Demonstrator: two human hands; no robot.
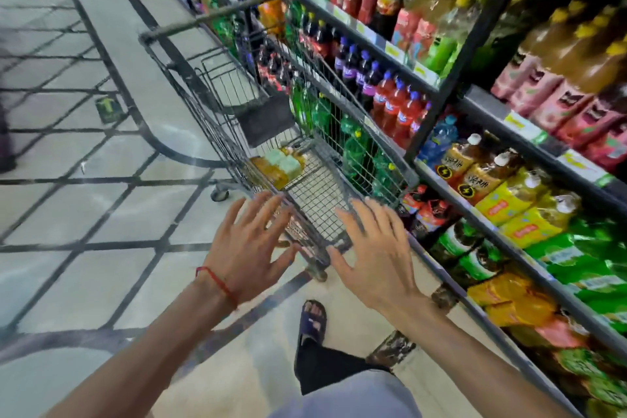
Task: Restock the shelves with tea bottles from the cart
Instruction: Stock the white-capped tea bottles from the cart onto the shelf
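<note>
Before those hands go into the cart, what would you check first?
1. Left hand empty, fingers spread: ok.
2. Right hand empty, fingers spread: ok.
3. Tea bottles lying in the cart, nothing on top of them: ok.
4. The cart stands close beside the shelves: ok.
5. Free gap on the shelves for more tea: cannot tell, the visible rows look full.
</note>
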